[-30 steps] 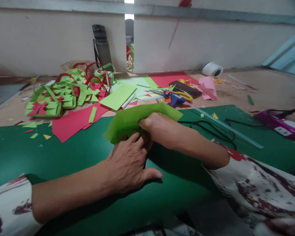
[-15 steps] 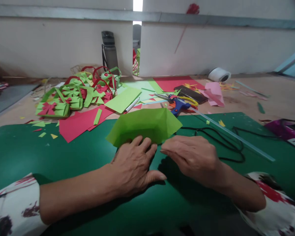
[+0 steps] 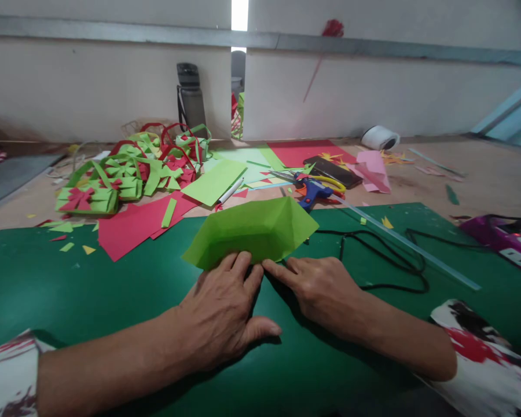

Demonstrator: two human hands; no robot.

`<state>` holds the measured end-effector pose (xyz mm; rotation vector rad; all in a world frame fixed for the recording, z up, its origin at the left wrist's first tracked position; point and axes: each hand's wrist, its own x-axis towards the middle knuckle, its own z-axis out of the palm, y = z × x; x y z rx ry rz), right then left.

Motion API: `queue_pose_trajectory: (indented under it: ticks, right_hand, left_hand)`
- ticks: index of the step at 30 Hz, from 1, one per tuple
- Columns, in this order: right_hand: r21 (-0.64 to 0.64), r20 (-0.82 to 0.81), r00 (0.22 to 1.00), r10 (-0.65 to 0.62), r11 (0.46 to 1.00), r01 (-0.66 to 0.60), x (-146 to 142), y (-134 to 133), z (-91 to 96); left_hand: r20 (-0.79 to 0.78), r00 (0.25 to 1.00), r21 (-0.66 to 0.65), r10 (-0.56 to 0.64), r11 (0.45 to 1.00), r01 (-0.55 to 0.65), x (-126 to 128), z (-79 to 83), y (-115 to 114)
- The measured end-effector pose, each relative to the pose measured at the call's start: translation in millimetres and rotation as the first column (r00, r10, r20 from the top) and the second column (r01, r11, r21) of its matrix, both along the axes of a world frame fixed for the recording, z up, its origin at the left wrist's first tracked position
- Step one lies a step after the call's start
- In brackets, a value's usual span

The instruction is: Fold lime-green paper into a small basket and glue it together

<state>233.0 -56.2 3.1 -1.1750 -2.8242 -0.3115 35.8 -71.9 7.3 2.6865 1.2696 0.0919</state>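
Observation:
A folded sheet of bright green paper (image 3: 252,229) stands up like a shallow tray on the green mat, its far side and corners raised. My left hand (image 3: 226,307) lies palm down at its near edge, fingers spread with the tips on the paper and the thumb stretched to the right. Just to its right, my right hand (image 3: 316,284) puts an outstretched index finger to the paper's near edge, the other fingers bent. The undersides of both hands are hidden.
Paper bags with bows (image 3: 91,197) are piled at the back left, beside red paper sheets (image 3: 134,226). Behind the folded paper lie a blue glue gun (image 3: 315,191), a white pen (image 3: 231,190) and a dark phone (image 3: 332,172). A clear stick (image 3: 417,249) and black cable (image 3: 382,255) lie right.
My right hand has moved left along the paper's near edge, with its index finger now stretched out near my left fingers. The view has shifted slightly.

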Motion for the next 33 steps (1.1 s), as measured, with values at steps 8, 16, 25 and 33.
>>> queue_pose_trajectory:
  ticks: [8, 16, 25, 33]
  right_hand:
    - [-0.088, 0.122, 0.993, -0.004, 0.996, 0.015, -3, 4, 7.3]
    - [-0.091, 0.1, 0.995, 0.01, 0.996, -0.001, 0, 4, 3.1]
    - [-0.048, 0.082, 0.997, 0.009, 0.999, -0.005, 0, 4, 0.2]
    - [-0.014, 0.052, 0.998, 0.026, 1.0, -0.025, -1, 3, -0.7]
  left_hand:
    - [-0.094, 0.992, 0.021, 0.08, 0.997, -0.078, -9, 0.2, -10]
    - [-0.157, 0.977, 0.051, 0.146, 0.989, -0.14, -8, 3.0, -16]
    - [-0.308, 0.929, 0.108, 0.205, 0.978, -0.18, -24, 6.7, -18]
    - [-0.278, 0.938, 0.251, 0.208, 0.958, -0.139, -29, 1.1, -24]
